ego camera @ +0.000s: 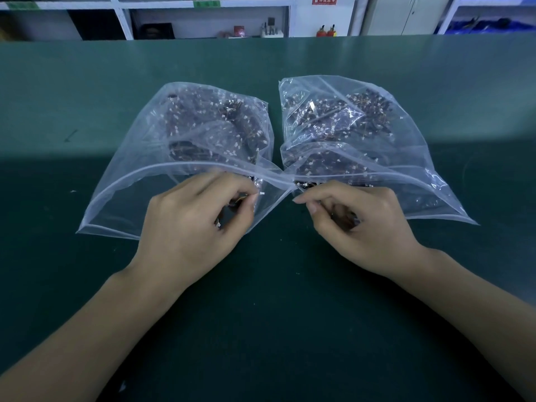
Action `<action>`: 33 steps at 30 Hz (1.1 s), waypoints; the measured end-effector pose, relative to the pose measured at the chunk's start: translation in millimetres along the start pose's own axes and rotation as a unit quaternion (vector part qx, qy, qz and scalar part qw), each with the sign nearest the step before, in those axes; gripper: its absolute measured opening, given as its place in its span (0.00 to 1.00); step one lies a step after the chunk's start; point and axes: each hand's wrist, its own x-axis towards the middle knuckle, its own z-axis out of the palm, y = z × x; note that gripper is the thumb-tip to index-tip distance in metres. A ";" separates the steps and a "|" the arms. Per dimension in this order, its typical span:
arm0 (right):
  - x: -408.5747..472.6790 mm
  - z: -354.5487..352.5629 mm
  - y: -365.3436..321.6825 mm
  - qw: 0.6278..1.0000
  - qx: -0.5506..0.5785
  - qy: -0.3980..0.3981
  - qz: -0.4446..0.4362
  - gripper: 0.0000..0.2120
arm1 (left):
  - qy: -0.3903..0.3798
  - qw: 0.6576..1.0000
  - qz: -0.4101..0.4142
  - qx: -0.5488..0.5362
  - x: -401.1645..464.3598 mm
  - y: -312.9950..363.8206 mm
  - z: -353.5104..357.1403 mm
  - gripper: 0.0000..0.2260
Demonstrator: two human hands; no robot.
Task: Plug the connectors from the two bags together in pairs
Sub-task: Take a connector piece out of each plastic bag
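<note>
Two bare forearms reach up from the bottom corners of the frame over a dark green table (261, 329). At centre, the left hand (191, 219) has its fingers curled, pinching a small white-tipped connector (260, 193) with dark wires at the mouth of the left bag (139, 181). Just right of it, the right hand (356, 224) is also curled, thumb and forefinger pinched together; what it holds is too small to tell. The right bag (406, 158) touches the left bag at centre frame. Both clear zip bags hold heaps of dark wired connectors. White shelves (203, 21) run along the top edge.
</note>
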 end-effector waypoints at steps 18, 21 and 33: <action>-1.5 -0.3 -3.4 0.990 0.097 -0.098 -0.031 0.12 | -0.044 0.986 0.017 -0.160 -1.2 14.9 4.9 0.07; -1.8 1.8 -5.2 0.990 0.089 -0.102 -0.028 0.14 | -0.042 0.986 0.028 -0.162 -0.4 16.5 4.7 0.06; 0.3 2.8 -9.1 0.995 0.098 -0.012 0.010 0.05 | -0.069 0.976 0.044 -0.202 -1.7 17.0 7.4 0.10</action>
